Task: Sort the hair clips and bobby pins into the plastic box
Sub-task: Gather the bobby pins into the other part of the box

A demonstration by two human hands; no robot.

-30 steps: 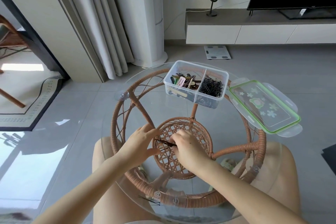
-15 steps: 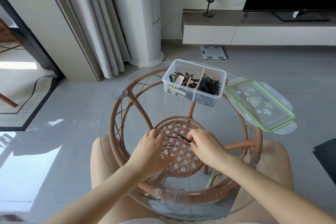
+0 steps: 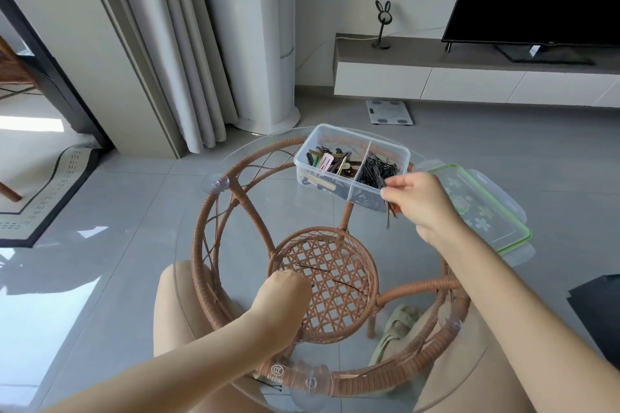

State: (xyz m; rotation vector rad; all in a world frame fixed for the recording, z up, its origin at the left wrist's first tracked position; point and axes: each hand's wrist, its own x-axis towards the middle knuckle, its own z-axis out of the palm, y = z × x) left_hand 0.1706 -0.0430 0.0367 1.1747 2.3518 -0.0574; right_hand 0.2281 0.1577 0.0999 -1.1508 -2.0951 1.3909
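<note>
While right hand (image 3: 422,201) pinches wiry pins (image 3: 389,213), clear box (image 3: 335,131) stands beside

Sunlight is gleaming on the grey tiled floor (image 3: 134,211), pale curtains (image 3: 174,43) are hanging beside a low white cabinet (image 3: 469,84).

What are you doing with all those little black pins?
A person is sorting hair things into a plastic box on a glass table. Their right hand pinches a few bobby pins at the right compartment's near edge, where a pile of pins lies. Coloured hair clips lie in the left compartment. The left hand rests by two loose pins on the glass; whether it grips one is hidden. The lid lies beside the box.
</note>
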